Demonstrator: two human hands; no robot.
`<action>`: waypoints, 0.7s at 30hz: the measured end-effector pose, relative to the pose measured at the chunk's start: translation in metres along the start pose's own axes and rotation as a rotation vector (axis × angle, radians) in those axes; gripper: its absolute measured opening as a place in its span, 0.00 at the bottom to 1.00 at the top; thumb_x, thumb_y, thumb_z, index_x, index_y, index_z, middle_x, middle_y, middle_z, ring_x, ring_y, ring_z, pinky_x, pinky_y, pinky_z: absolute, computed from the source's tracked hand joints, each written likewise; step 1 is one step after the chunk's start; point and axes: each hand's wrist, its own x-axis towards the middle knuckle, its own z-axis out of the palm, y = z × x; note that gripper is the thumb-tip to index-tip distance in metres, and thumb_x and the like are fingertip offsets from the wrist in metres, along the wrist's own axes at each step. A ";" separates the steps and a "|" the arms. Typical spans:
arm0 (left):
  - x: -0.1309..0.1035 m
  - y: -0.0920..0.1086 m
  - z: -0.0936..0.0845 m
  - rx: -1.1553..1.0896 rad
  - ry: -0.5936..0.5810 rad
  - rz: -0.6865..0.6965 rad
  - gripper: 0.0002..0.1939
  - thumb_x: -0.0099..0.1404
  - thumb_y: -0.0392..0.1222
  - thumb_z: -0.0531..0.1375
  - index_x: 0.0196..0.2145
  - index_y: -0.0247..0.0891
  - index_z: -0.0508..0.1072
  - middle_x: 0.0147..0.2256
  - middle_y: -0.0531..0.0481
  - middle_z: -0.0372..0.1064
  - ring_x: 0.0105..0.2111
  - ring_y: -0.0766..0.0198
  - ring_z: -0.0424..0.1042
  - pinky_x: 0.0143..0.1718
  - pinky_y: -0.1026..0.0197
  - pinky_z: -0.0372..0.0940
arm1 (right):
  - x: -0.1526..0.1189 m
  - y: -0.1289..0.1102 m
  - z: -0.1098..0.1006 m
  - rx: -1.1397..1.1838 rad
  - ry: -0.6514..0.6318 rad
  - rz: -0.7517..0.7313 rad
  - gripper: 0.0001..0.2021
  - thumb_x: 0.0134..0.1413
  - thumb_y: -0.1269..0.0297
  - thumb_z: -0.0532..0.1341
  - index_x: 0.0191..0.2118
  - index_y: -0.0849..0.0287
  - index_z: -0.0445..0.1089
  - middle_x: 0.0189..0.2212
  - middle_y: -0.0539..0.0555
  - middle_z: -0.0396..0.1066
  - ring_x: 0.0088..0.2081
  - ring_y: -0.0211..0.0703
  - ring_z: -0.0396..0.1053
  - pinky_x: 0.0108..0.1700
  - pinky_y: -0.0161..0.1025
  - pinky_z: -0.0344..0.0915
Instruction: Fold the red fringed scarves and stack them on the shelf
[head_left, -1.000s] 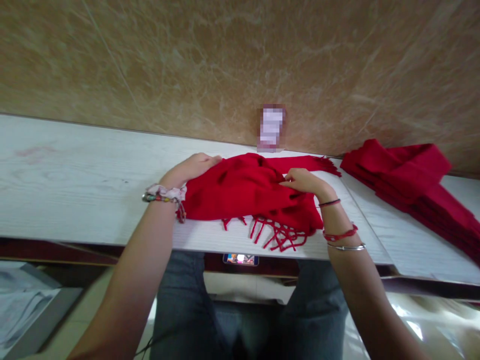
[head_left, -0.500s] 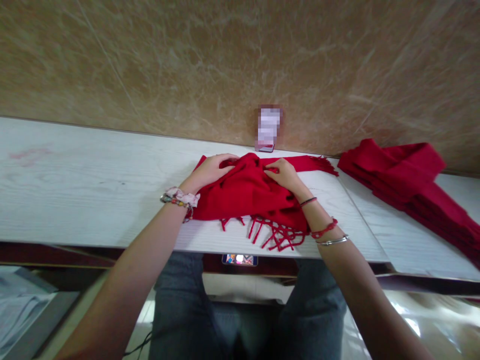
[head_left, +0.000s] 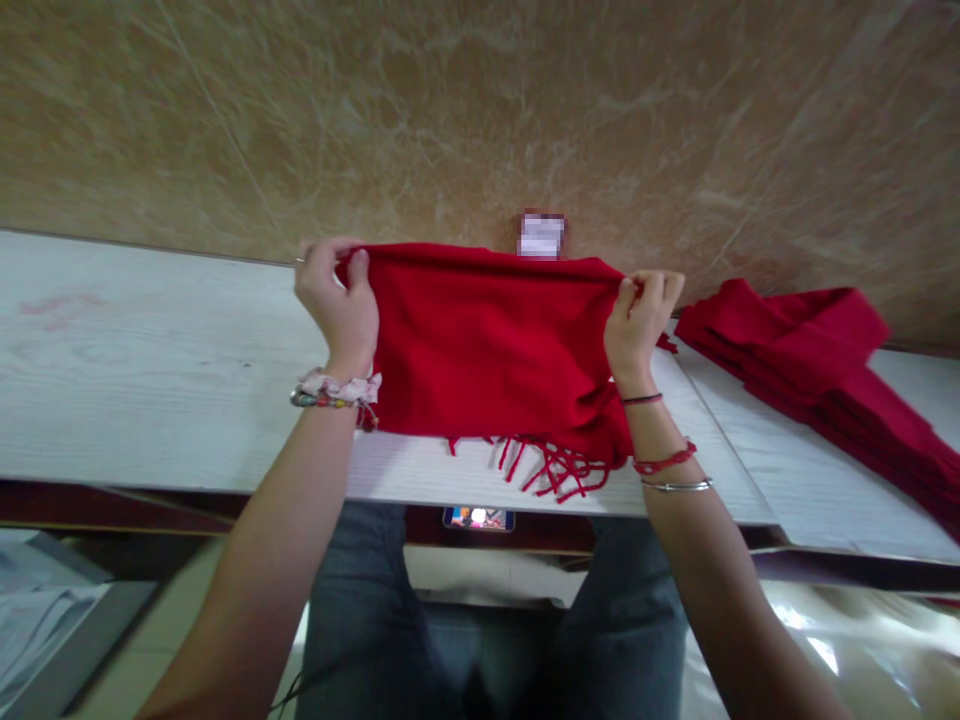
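Note:
A red fringed cloth (head_left: 487,345) is stretched between my two hands, its far edge lifted and pulled nearly straight. My left hand (head_left: 341,300) pinches the far left corner. At the far right corner, my right hand (head_left: 641,315) grips the same edge with bent fingers. The cloth's near part rests on the white tabletop (head_left: 150,380), with knotted fringe lying near the front edge. Creases bunch at the cloth's near right side, beside my right wrist.
A pile of folded red cloth (head_left: 810,360) lies at the right. Behind the cloth, a blurred phone (head_left: 541,235) leans on the marbled wall (head_left: 450,120). Another phone (head_left: 478,518) lies below the table's front edge. Papers in a grey tray (head_left: 90,640) are at lower left.
My hands have moved apart and away from me, raising and spreading the cloth's far edge. The bunched cloth is now flatter and hides the lower part of the leaning phone.

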 end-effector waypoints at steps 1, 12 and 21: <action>0.001 -0.001 -0.002 -0.005 -0.097 0.011 0.14 0.65 0.45 0.52 0.39 0.34 0.72 0.40 0.52 0.71 0.42 0.65 0.67 0.44 0.58 0.60 | 0.001 0.000 -0.003 -0.025 -0.085 -0.035 0.11 0.60 0.70 0.47 0.36 0.60 0.66 0.38 0.58 0.61 0.42 0.46 0.62 0.47 0.46 0.60; -0.006 -0.017 0.012 0.181 -0.940 -0.056 0.19 0.60 0.51 0.50 0.25 0.38 0.75 0.24 0.49 0.73 0.25 0.61 0.69 0.29 0.63 0.62 | -0.006 0.000 -0.004 -0.223 -0.985 -0.190 0.10 0.51 0.73 0.56 0.25 0.61 0.73 0.27 0.57 0.72 0.31 0.44 0.66 0.36 0.39 0.60; -0.031 -0.013 0.045 0.096 -0.887 0.209 0.24 0.61 0.42 0.53 0.54 0.32 0.67 0.53 0.41 0.66 0.53 0.58 0.65 0.57 0.57 0.56 | -0.022 -0.012 0.025 -0.122 -0.719 -0.109 0.13 0.53 0.72 0.52 0.32 0.63 0.74 0.30 0.59 0.72 0.39 0.48 0.66 0.43 0.41 0.61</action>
